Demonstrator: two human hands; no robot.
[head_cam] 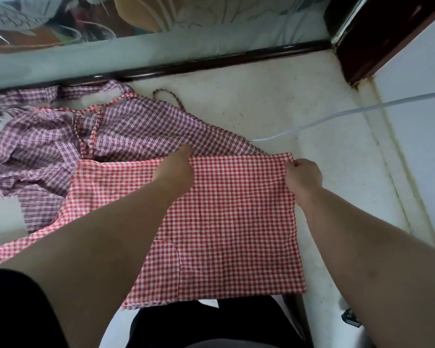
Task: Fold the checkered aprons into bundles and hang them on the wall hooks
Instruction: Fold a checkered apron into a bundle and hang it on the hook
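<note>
Okay, my right hand (303, 175) pinches the red apron (231, 217) at its corner. My left hand (177, 169) sits mid-edge, fingers hidden, grip unclear. Best to pull the edge taut and align corners before folding.

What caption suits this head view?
Left hand and right hand hold the red apron by its far edge, purple apron crumpled beside.

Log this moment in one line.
phase: folding; left hand holds red apron far edge; right hand pinches its corner; purple apron crumpled
</note>
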